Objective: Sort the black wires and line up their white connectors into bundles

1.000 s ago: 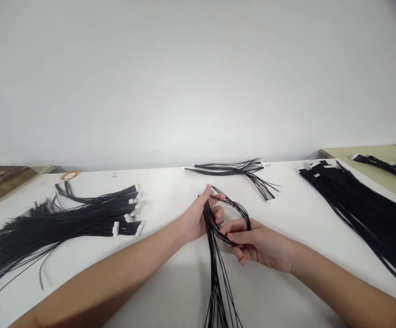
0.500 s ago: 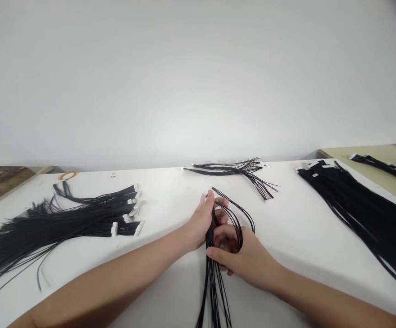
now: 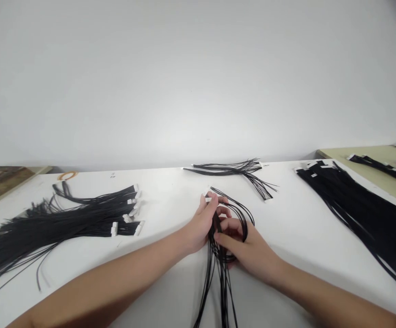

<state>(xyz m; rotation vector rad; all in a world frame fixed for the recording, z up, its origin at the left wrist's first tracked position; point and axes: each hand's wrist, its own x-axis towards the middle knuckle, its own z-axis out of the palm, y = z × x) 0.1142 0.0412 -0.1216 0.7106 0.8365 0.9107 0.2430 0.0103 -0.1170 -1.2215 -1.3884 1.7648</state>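
Observation:
Between my hands hangs a bundle of thin black wires [image 3: 223,278], with a white connector [image 3: 209,199] at its upper end. My left hand [image 3: 203,225] pinches the bundle near that connector. Some wires curve out to the right in a loop and come back under my right hand [image 3: 244,241]. That hand is closed around the looped wires, its thumb pressed on the strands. Loose wire ends hang down toward the near edge of the view. My right palm and lower fingers are partly hidden by the wires.
On the white table [image 3: 164,200], a pile of black wires with white connectors [image 3: 82,216] lies left. A smaller wire bunch [image 3: 232,168] is at the back. A large wire pile [image 3: 351,209] covers the right. An orange ring [image 3: 67,175] lies at the back left.
My right hand has moved up slightly, closer to my left hand, drawing wires into a fuller loop. My left thumb has shifted, and the white connector shows more.

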